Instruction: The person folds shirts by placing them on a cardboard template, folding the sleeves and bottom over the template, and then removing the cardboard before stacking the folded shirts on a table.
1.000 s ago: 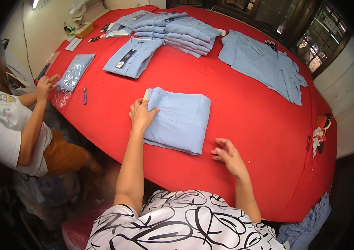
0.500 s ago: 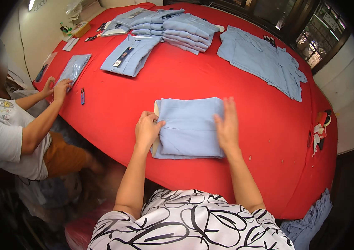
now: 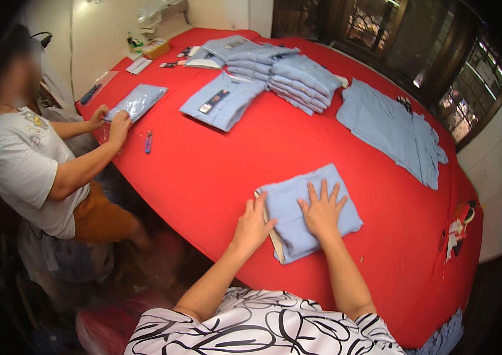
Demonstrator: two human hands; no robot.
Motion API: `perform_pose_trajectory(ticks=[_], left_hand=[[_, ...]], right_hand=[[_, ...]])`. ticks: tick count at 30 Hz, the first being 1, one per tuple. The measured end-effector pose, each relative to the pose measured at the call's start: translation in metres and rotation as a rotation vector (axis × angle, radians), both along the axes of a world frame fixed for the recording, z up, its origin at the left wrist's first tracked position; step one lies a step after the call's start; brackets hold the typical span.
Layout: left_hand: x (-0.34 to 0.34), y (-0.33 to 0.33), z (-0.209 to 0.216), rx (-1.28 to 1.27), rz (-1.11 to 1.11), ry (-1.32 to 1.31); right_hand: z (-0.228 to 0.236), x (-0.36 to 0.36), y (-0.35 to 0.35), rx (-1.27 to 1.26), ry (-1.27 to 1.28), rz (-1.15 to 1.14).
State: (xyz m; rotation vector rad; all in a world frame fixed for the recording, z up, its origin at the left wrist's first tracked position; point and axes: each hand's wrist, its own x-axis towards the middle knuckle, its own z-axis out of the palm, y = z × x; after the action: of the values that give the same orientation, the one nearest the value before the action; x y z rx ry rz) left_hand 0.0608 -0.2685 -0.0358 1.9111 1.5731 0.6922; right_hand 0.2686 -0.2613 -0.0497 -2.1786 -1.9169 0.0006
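Observation:
A folded light-blue shirt (image 3: 299,199) lies on the red-covered table in front of me, slightly turned. A cream-coloured edge, like a stiff insert, shows along its left side. My left hand (image 3: 252,226) rests at that edge, its fingers along the side and the thumb apart on the cloth. Flat on top of the shirt is my right hand (image 3: 322,214), fingers spread wide. The shirt's front is hidden underneath or turned away; the upper face is plain.
Beyond lie a tagged folded shirt (image 3: 222,102), stacked shirts (image 3: 304,77) and an unfolded blue garment (image 3: 390,130). At left, a co-worker (image 3: 32,160) handles a plastic-wrapped shirt (image 3: 138,102). Small snips (image 3: 148,142) lie nearby. A tape roll (image 3: 470,214) sits by the right edge.
My right hand has gone from the shirt's right edge to flat on its top. The shirt now sits at an angle. My left hand's fingers have straightened. The whole view has shifted.

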Motion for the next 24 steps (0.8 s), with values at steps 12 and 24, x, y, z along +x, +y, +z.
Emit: perform_pose_trajectory(ticks=[12,24], left_hand=[[0.01,0.006,-0.039,0.057,-0.182,-0.185],[-0.002,0.0,-0.013,0.209,-0.194,-0.034]], right_hand=[[0.025,0.062,0.023,-0.023,0.073,0.471],[0.018,0.041,0.067,-0.121,-0.005,0.138]])
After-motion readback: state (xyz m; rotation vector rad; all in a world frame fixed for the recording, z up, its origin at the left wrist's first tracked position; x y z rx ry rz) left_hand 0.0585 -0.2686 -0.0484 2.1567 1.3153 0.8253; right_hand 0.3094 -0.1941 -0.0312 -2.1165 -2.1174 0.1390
